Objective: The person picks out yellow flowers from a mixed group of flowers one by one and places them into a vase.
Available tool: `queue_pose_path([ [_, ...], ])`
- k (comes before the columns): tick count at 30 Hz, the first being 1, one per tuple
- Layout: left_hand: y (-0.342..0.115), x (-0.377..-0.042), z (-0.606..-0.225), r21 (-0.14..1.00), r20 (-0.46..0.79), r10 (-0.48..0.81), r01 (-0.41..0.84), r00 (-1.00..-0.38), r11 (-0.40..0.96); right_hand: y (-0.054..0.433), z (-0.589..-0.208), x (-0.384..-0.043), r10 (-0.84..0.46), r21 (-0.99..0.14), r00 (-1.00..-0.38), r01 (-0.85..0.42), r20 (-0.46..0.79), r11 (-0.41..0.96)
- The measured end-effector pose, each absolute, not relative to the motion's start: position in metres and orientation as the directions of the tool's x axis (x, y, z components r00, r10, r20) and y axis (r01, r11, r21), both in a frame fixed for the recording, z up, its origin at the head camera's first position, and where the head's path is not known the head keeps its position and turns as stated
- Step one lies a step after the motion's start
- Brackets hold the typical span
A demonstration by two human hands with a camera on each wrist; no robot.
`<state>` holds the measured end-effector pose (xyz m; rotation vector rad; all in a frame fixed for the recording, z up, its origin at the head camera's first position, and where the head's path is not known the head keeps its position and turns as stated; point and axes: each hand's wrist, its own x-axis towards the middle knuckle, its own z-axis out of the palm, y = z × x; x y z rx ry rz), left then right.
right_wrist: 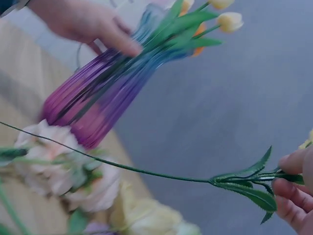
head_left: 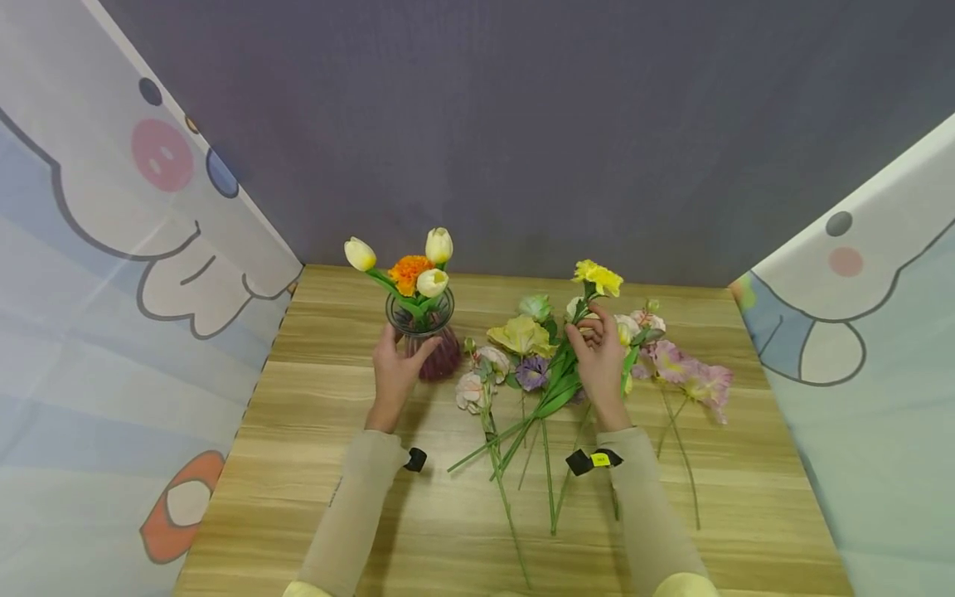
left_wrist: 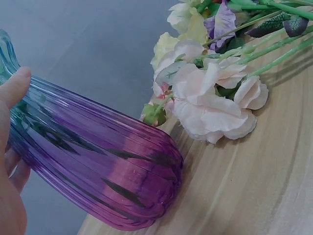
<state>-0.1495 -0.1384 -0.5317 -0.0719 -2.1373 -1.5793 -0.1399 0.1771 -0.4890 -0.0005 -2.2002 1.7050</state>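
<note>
My left hand (head_left: 397, 365) grips the neck of a ribbed glass vase (left_wrist: 112, 156), blue-green at the top and purple-pink at the base. Several white tulips (head_left: 361, 254) and an orange carnation (head_left: 410, 274) stand in it, their stems showing through the glass. On the right, my right hand (head_left: 599, 365) pinches a yellow carnation (head_left: 597, 278) by its green stem just below the bloom. In the right wrist view, that thin stem (right_wrist: 146, 171) stretches away from the fingers toward the vase, above the flowers on the table.
Loose artificial flowers lie across the wooden table (head_left: 291, 497): pale pink roses (left_wrist: 215, 103), a large yellow bloom (head_left: 522, 336), a purple flower (head_left: 532, 373) and pink-purple blooms (head_left: 690, 377). Their long stems cross toward the front. A dark grey wall (head_left: 477, 133) rises behind.
</note>
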Motion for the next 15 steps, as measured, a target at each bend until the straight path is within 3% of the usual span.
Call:
queue_pose_path([
  [8, -0.131, -0.143, -0.517, 0.889, 0.402, -0.254, 0.308, -0.88, 0.34, 0.173, -0.454, -0.144, 0.354, -0.91, -0.846, -0.413, 0.397, 0.033],
  [15, -0.126, -0.132, -0.496, 0.89, 0.408, -0.247, 0.323, -0.879, 0.321, 0.173, -0.42, -0.15, 0.521, -0.768, -0.733, -0.606, 0.438, -0.206],
])
